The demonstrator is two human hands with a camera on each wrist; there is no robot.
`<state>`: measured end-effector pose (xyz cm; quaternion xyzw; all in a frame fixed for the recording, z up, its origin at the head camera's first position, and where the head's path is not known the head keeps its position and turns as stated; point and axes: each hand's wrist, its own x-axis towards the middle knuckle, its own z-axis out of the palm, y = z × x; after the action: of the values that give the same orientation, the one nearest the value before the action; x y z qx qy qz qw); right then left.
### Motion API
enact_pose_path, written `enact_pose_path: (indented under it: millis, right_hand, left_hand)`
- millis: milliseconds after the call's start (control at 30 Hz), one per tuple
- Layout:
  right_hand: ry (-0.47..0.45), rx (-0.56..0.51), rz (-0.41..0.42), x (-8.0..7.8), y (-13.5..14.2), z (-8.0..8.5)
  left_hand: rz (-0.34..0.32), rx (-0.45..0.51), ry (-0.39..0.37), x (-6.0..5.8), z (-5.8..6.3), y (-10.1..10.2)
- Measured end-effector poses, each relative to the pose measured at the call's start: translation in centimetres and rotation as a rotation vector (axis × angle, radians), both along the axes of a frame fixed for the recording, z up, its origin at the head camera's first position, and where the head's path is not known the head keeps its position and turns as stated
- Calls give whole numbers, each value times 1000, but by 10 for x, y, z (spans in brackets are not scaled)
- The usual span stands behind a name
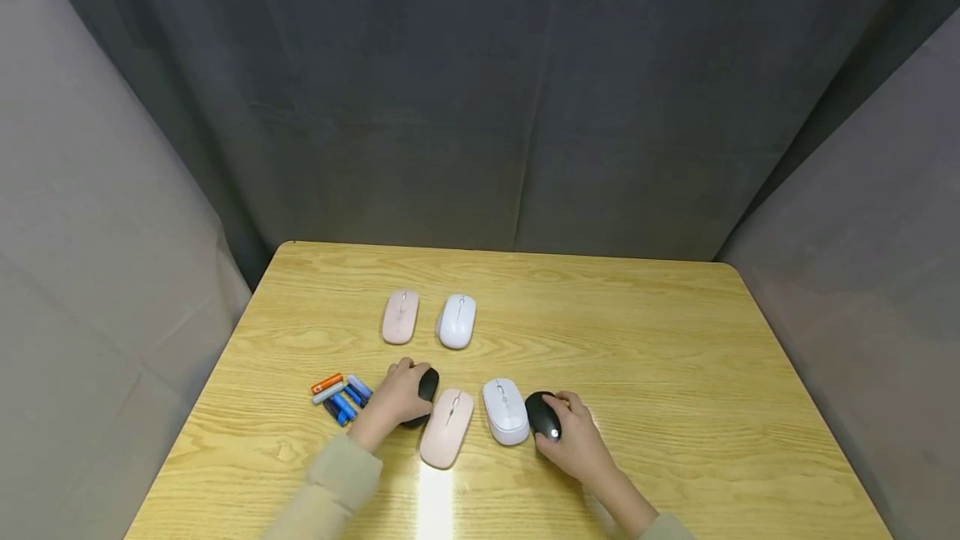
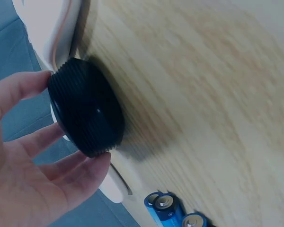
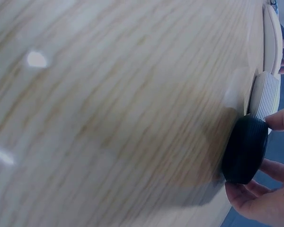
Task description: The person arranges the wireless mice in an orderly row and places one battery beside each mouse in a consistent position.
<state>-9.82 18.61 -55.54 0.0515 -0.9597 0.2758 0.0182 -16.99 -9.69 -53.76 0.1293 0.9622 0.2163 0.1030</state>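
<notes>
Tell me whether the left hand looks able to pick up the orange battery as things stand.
Probably not: the left hand holds a black mouse, which it would likely have to release first. Otherwise the way looks free; the orange battery lies nearby with nothing on top.

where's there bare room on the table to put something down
Bare: the table from the right hand to the right edge, and left of the batteries. Crowded: the middle, where left hand and right hand grip black mice, a pink mouse and a white mouse between.
</notes>
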Motion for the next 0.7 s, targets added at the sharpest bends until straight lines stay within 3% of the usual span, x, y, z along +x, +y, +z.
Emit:
enact_pose_path:
  millis: [367,700]
  right_hand:
    - [-32,-14,-34,-12,-1,8]
    - [27,-106,-147,-78,3,51]
  left_hand:
    - [20,1,-8,1,-4,1]
    - [48,19,-27,2,-1,3]
